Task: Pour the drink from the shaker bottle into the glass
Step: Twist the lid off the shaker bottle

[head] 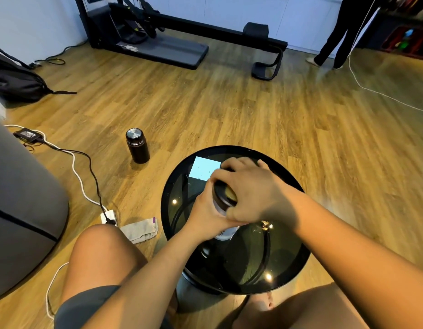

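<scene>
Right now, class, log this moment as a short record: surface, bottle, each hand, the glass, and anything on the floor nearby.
surface: round black glass-topped table
bottle: white shaker bottle with black lid, upright on the table
left hand: wrapped around the bottle's body
right hand: over the lid, gripping it
glass: none visible; may be hidden behind the hands
floor: dark cylindrical flask with metal cap, standing left of the table
stage: lid still on, no pouring yet
</scene>
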A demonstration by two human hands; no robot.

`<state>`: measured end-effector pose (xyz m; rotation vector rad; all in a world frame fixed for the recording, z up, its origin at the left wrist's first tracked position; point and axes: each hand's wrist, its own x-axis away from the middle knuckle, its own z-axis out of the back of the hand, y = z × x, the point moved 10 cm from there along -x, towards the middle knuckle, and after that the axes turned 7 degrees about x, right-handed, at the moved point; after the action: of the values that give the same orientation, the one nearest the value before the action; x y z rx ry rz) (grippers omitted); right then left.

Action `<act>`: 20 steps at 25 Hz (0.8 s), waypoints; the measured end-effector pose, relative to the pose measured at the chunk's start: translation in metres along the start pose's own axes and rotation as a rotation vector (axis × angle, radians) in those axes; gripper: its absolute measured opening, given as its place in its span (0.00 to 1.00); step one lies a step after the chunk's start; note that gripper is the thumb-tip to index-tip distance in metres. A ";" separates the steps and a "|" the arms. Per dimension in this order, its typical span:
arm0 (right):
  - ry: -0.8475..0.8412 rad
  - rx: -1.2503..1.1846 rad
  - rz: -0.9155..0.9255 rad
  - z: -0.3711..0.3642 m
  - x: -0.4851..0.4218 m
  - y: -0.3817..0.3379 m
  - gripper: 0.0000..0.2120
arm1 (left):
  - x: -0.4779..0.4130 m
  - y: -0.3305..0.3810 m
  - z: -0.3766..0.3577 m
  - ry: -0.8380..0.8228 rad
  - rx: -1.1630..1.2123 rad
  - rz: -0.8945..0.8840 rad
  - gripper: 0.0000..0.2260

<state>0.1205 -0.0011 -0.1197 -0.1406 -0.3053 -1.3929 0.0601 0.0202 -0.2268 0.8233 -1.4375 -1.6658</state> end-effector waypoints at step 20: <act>-0.006 0.137 -0.297 0.008 -0.009 0.027 0.33 | 0.001 -0.010 -0.004 -0.032 0.009 0.061 0.45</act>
<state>0.1449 0.0145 -0.1124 0.0151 -0.4391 -1.6596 0.0616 0.0181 -0.2368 0.7531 -1.4787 -1.6347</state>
